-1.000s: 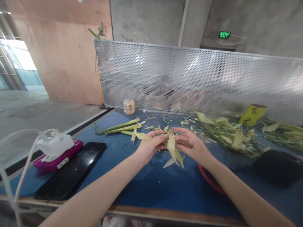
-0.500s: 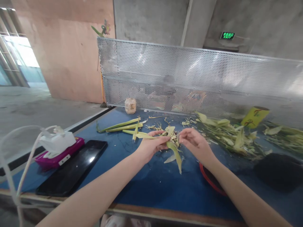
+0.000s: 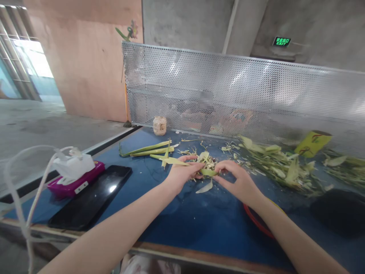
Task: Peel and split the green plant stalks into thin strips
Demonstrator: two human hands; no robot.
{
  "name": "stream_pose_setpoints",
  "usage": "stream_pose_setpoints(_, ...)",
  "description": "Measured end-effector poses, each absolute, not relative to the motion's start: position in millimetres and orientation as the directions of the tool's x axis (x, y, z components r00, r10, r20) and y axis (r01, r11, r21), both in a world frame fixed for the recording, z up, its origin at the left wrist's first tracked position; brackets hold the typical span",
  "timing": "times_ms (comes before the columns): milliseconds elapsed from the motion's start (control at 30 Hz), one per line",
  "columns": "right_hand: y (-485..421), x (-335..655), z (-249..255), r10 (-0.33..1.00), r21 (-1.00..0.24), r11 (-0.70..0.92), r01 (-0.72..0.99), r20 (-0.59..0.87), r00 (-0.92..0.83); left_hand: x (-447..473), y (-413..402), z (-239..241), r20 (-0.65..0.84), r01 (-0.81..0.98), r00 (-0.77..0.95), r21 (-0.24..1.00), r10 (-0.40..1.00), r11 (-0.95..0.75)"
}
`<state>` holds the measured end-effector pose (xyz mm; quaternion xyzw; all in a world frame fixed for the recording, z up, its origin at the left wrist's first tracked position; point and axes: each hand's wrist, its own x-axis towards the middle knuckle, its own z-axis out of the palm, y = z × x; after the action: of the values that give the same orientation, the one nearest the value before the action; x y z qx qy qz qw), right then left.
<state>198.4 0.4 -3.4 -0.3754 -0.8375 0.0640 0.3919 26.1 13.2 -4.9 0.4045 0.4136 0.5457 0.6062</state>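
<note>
Head view: the left hand (image 3: 182, 174) and the right hand (image 3: 241, 182) meet just above the blue table (image 3: 199, 224). Each pinches one end of a short green leaf strip (image 3: 208, 172) with thumb and fingertips, so the strip spans the small gap between them. The strip is held low over the middle of the table, just in front of a small heap of shredded scraps (image 3: 207, 160). A pale leaf scrap (image 3: 205, 187) lies on the table right under the hands.

Behind the left hand, long green stalks (image 3: 146, 149) lie side by side, and a small jar (image 3: 159, 125) stands near the perforated metal screen (image 3: 228, 91) at the back edge. To the right spreads a pile of leaves (image 3: 279, 163), with a yellow cup (image 3: 313, 144) tilted behind it. A red bowl rim (image 3: 256, 221) shows beneath the right forearm.

On the left side lies a black phone (image 3: 91, 196), just beside a pink box (image 3: 74, 183) with a white plug (image 3: 73, 165) on top.
</note>
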Motion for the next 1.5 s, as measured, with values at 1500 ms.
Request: stream_pose_setpoints(1500,1,200,-15,0.427,0.181,0.714,0.677,0.653,-0.625,26,6,0,-0.05,-0.456,0.325,0.866,0.944,0.203)
